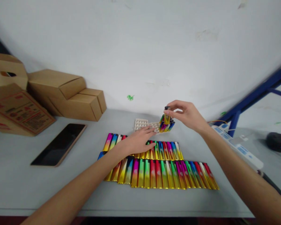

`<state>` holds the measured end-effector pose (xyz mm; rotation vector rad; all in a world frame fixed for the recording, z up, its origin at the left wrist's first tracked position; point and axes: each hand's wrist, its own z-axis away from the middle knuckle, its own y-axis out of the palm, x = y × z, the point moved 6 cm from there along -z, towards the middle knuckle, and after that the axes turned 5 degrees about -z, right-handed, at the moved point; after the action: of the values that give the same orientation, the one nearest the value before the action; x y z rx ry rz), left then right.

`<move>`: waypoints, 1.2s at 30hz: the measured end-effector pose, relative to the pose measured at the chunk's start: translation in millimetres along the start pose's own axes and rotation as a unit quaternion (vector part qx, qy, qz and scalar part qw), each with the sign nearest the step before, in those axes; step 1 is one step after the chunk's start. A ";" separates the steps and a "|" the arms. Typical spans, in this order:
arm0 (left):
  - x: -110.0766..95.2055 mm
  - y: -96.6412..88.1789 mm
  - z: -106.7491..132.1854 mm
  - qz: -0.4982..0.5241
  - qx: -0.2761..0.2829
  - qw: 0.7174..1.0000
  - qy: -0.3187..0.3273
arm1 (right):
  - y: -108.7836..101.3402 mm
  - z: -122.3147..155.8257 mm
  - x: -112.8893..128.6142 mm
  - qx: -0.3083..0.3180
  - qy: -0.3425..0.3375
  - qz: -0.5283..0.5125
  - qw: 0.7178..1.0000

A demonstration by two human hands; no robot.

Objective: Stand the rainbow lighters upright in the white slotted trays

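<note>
Right hand [186,115]: grip pinches one lighter [167,116] near its black top, between thumb and fingertips. The lighter stands roughly upright below the grip, its gold body pointing down in front of a cluster of upright lighters [166,127]. Whether its lower end touches them: cannot tell.

Cluster is at the right end of a white pocketed holder [140,124], near the wall [140,56]. Holder's left part shows bare pockets; one piece or two, cannot tell.

Left hand [140,140]: palm down, grip spread; fingertips reach over the holder's near edge, thumb above the back row of lighters [170,151]. Contact there unclear. Pinched lighter lies beyond and to the right of this hand.

Front row of lighters [160,175] lies flat on the worktop [168,204], side by side, black ends away from the person; left forearm hides part of both rows.

Surroundings: phone [58,145] and cardboard boxes [77,98] at left; power strip [241,148] beyond the right forearm.
</note>
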<state>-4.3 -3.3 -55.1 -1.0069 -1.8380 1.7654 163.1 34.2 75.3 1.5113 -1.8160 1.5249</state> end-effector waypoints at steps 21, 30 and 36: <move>-1.9 -1.2 0.6 -0.004 0.007 1.000 -0.001 | 29.6 -49.5 -38.9 0.285 -0.066 0.246 0.924; -3.2 -3.5 1.9 -0.007 0.003 1.000 -0.006 | 32.3 -52.3 -56.0 0.331 -0.079 0.259 0.904; -2.0 -1.7 1.6 -0.008 0.007 1.000 -0.007 | 35.4 -55.7 -50.1 0.335 -0.090 0.262 0.900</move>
<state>-4.6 -5.8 -53.2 -0.9739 -1.8351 1.7770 132.3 102.1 39.3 1.5283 -2.0258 2.5540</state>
